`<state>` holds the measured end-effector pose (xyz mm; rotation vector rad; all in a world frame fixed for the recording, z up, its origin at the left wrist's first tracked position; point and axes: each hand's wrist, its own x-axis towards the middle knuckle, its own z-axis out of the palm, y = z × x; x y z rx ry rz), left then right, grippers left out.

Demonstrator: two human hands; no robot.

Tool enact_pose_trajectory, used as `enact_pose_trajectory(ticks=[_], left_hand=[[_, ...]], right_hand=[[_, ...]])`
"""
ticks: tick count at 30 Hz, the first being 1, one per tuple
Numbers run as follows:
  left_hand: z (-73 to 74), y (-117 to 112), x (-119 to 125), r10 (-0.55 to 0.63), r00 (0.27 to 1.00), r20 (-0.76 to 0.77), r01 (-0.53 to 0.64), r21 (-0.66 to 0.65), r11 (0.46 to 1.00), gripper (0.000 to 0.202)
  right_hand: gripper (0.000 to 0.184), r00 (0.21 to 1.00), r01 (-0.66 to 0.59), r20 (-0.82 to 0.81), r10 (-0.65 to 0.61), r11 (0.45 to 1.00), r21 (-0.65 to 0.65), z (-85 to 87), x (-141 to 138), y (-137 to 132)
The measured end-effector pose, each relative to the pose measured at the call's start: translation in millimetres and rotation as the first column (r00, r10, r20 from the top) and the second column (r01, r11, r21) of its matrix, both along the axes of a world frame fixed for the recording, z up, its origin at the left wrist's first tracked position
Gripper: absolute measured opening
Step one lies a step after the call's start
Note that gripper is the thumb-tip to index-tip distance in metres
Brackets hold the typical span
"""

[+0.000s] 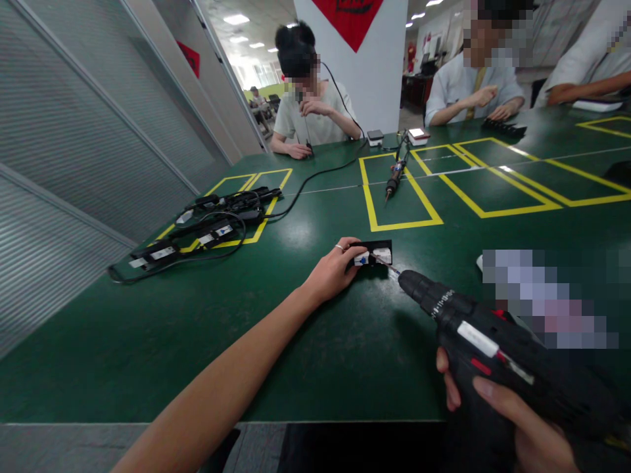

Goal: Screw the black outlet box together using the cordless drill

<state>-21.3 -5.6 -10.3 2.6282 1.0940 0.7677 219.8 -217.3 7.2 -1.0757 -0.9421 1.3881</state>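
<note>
My left hand (331,270) is closed on a small black box (385,246) with white labels and a blue mark, holding it at the table's middle. In my right hand (525,420) is a black cordless drill (486,338) with red accents, gripped by its handle. Its thin bit (387,264) points left and reaches the front of the box; whether the tip touches it I cannot tell. My left fingers hide the box's left end, and the drill hides part of my right hand.
Black power adapters (156,253) and looped cables lie at the left. A slim corded tool (395,176) rests inside yellow tape (404,226) on the green table (197,355). A blurred object (547,299) is at the right. Several people sit across the table.
</note>
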Motion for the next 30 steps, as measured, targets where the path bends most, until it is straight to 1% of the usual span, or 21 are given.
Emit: enact_pose_trajectory(ticks=[5, 9, 14, 23, 30], left_hand=[[-0.1, 0.5, -0.3, -0.007, 1.000, 0.005, 0.007, -0.002, 1.000, 0.041], [-1.0, 1.4, -1.0, -0.011, 1.000, -0.001, 0.011, -0.002, 1.000, 0.041], [-2.9, 1.7, -1.7, -0.006, 1.000, -0.015, 0.006, 0.000, 1.000, 0.043], [0.8, 1.3, -0.6, -0.008, 1.000, -0.018, 0.008, 0.001, 1.000, 0.041], [-0.4, 0.7, -1.4, -0.009, 1.000, -0.011, 0.009, -0.003, 1.000, 0.042]], right_hand=[[0.023, 0.996, -0.040, 0.083, 0.042, 0.999, -0.022, -3.7, 4.8, 0.7], [0.022, 0.997, -0.020, 0.074, 0.022, 1.000, -0.020, -2.1, 4.7, 0.8], [0.023, 0.996, -0.024, 0.083, 0.024, 1.000, 0.004, -1.8, 3.3, 0.8], [0.022, 0.998, -0.026, 0.056, 0.027, 0.999, -0.024, -2.0, 3.0, -0.1], [0.022, 0.997, -0.020, 0.067, 0.022, 0.999, -0.026, -6.2, 4.4, -0.8]])
